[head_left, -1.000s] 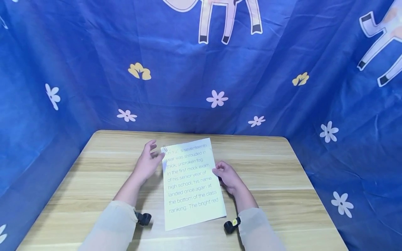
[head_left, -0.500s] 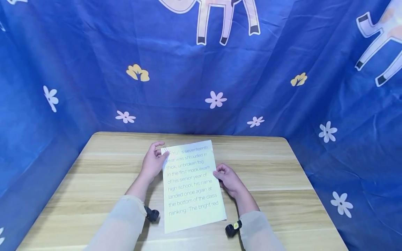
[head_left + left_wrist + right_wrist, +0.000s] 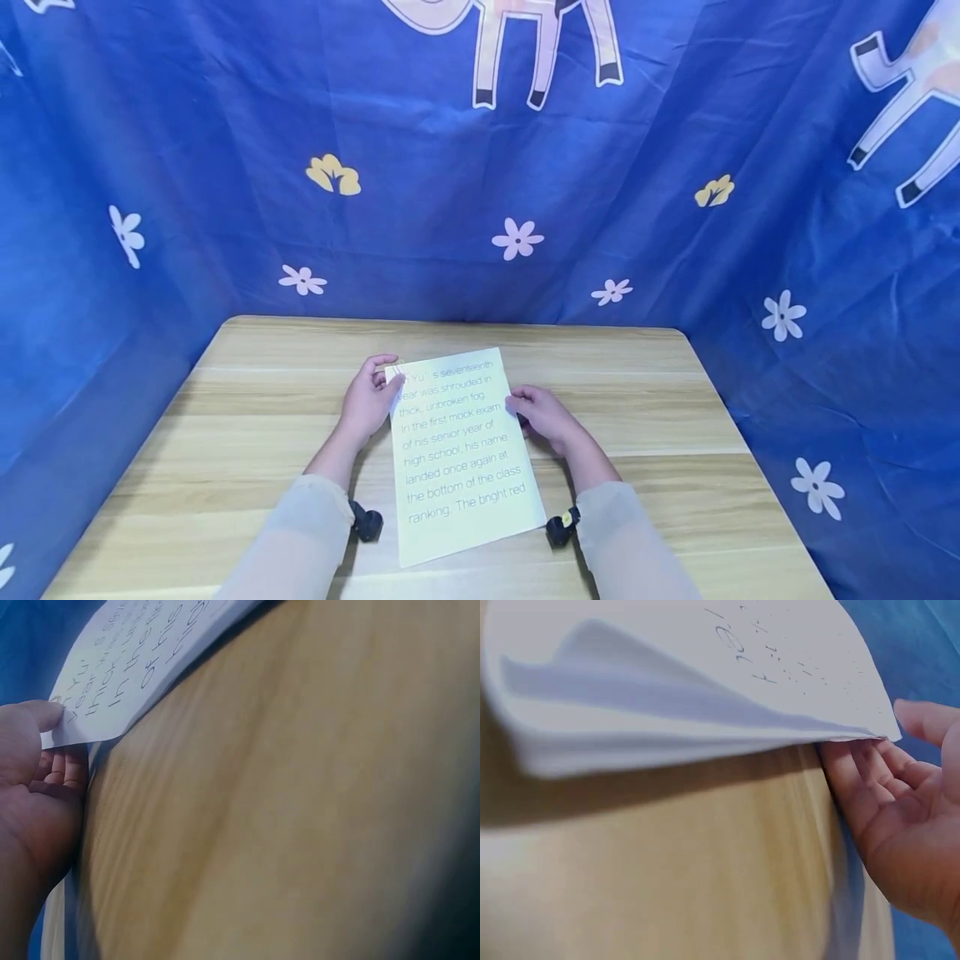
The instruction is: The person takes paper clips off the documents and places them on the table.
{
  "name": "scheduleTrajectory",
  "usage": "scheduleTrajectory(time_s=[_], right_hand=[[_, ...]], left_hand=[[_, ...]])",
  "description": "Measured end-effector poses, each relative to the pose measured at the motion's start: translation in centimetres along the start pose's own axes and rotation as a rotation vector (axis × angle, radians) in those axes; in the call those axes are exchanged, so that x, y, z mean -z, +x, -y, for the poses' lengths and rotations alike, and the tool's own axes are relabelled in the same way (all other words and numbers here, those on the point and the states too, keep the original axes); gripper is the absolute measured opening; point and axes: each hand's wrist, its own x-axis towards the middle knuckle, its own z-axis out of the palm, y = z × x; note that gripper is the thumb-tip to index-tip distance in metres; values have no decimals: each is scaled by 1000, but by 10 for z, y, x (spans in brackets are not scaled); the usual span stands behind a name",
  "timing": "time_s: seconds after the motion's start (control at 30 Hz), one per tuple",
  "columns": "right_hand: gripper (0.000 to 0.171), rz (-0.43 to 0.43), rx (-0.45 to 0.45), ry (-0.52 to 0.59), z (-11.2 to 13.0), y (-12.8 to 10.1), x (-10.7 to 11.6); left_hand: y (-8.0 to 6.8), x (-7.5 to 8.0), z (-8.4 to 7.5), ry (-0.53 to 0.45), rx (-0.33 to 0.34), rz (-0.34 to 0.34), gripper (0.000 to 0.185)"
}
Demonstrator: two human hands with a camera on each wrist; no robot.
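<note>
A stack of printed paper sheets [image 3: 457, 454] is held between the hands, its lower part towards the person. A small paper clip [image 3: 397, 367] sits at the top left corner, partly covered by the fingers. My left hand [image 3: 366, 404] pinches that corner, thumb on the printed face and fingers behind; the left wrist view shows the left hand [image 3: 41, 776] gripping the paper's edge. My right hand [image 3: 546, 417] holds the right edge. In the right wrist view, the right hand's [image 3: 907, 787] fingers lie under the sheets [image 3: 667, 682], with the thumb above the edge.
A wood-grain table [image 3: 652, 467] lies beneath the paper and the forearms. Blue curtain cloth [image 3: 420, 192] with flowers and animal figures hangs behind the table and along both sides. Small black cameras [image 3: 367, 523] are worn on the wrists.
My left hand has moved right onto the clipped corner and now pinches it. The sheets have shifted slightly towards the person. The right hand keeps to the right edge.
</note>
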Motion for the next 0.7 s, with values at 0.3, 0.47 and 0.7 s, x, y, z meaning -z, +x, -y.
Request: scheduleTrajectory(time_s=[0.3,0.47,0.7], right_hand=[[20,-148,48,-39,5,18,-7],[8,-146,37,0,0,20,-6],[5,-154,59,8,-4,20,-4]], left_hand=[[0,0,-2,53,15,0,47],[-1,-1,-2,54,25,8,45],[-1,2,-7,191,-43,15,43]])
